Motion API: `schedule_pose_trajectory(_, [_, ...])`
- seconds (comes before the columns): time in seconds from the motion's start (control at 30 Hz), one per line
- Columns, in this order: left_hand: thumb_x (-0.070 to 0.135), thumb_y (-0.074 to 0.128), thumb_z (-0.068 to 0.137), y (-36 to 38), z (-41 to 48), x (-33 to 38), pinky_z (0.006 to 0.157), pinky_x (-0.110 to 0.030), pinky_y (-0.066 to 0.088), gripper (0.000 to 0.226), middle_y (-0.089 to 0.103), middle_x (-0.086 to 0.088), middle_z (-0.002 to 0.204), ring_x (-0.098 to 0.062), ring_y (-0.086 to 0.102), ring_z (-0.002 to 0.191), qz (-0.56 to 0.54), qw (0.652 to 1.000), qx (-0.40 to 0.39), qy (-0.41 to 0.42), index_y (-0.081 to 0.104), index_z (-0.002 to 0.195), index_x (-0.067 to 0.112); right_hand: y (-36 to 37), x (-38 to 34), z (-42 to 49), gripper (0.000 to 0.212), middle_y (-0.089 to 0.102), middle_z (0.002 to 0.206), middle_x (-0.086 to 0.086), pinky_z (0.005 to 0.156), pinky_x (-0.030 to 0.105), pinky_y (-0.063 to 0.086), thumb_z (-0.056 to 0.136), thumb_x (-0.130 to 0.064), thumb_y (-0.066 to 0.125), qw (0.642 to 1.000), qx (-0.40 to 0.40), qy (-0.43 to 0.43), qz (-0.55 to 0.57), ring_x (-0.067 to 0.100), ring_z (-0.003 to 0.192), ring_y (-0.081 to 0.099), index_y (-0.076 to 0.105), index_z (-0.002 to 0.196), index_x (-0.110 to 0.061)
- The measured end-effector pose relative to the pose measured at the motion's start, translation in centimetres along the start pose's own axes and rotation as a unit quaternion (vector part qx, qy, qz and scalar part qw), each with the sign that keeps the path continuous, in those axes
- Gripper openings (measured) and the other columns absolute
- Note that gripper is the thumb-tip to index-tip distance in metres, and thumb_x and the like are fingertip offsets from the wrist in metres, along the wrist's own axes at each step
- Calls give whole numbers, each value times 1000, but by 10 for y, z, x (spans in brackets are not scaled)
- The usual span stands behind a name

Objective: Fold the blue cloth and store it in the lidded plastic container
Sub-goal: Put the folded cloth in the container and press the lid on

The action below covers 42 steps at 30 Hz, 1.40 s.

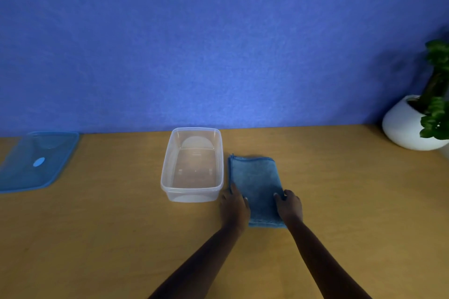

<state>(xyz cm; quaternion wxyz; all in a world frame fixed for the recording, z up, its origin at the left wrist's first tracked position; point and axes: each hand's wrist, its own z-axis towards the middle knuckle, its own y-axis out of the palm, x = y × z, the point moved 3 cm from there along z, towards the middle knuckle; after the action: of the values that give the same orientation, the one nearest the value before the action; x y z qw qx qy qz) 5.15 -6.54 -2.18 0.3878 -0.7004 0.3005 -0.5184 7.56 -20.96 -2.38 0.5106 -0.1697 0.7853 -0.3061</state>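
The blue wall [218,43] closes off the far edge of the worktop [109,238], which runs wide and bare toward me and between the things on it. The blue lid [36,162] lies flat at the far left, well apart from everything, its left side cut by the picture's edge. The clear container [170,192] stands open near the middle, long side pointing away from me, its far rim close to the wall. A white plant pot [403,126] sits in the far right corner, with broad open worktop between it and my work. The blue cloth [255,177] lies folded into a narrow rectangle just right of the container, a thin strip of worktop between them, its stitched hem at the far end. My right hand [290,204] curls over the cloth's right edge, thumb on top, gripping it. My left hand [234,204] lies along the left edge, thumb on the cloth; whether it pinches I cannot tell.
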Motion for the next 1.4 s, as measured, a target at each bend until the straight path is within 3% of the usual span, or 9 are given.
schedule_pose_trajectory(0.17, [26, 36, 96, -5, 5, 10, 99, -37, 42, 52, 49, -18, 134, -30, 49, 122, -24, 998, -3, -50, 23, 141, 3, -8, -1, 3, 43, 55, 127, 21, 92, 43, 47, 93, -20, 49, 999, 16, -23, 20, 34, 112, 54, 45, 131, -1])
schedule_pose_trajectory(0.5, [22, 36, 97, -58, 5, 43, 84, -38, 48, 54, 45, -15, 132, -29, 53, 113, -100, 985, 123, 71, 18, 146, 8, -33, -45, 2, 40, 56, 124, 21, 92, 41, 44, 92, -18, 49, 985, 89, -112, 92, 34, 111, 54, 50, 129, -3])
schedule_pose_trajectory(0.77, [23, 34, 97, -129, 22, 12, 77, -44, 47, 48, 49, -16, 124, -34, 54, 107, -89, 972, 212, 50, 26, 143, 12, -7, -116, -12, 37, 58, 119, 19, 88, 35, 45, 92, -18, 50, 965, 85, -189, 162, 32, 107, 55, 53, 126, -4])
schedule_pose_trajectory(1.07, [21, 35, 97, -156, 44, -60, 89, -43, 43, 47, 52, -20, 127, -36, 54, 111, -25, 979, 201, -9, 29, 141, 8, 59, -154, -38, 40, 53, 125, 14, 98, 52, 41, 93, -25, 47, 977, 56, -176, 106, 33, 114, 51, 48, 131, -14])
schedule_pose_trajectory(1.27, [27, 33, 97, -145, 46, -83, 96, -41, 36, 49, 54, -14, 130, -31, 46, 120, 48, 985, 157, -51, 25, 143, 11, 79, -146, -43, 41, 54, 128, 14, 99, 49, 38, 93, -24, 46, 985, 54, -163, 32, 31, 121, 45, 46, 133, -13])
schedule_pose_trajectory(1.4, [25, 37, 97, -146, 49, -83, 94, -43, 36, 48, 58, -18, 124, -34, 47, 116, 31, 983, 179, -31, 31, 141, 8, 81, -150, -44, 40, 53, 131, 10, 101, 49, 33, 94, -27, 44, 983, 69, -171, 7, 28, 124, 43, 44, 133, -16])
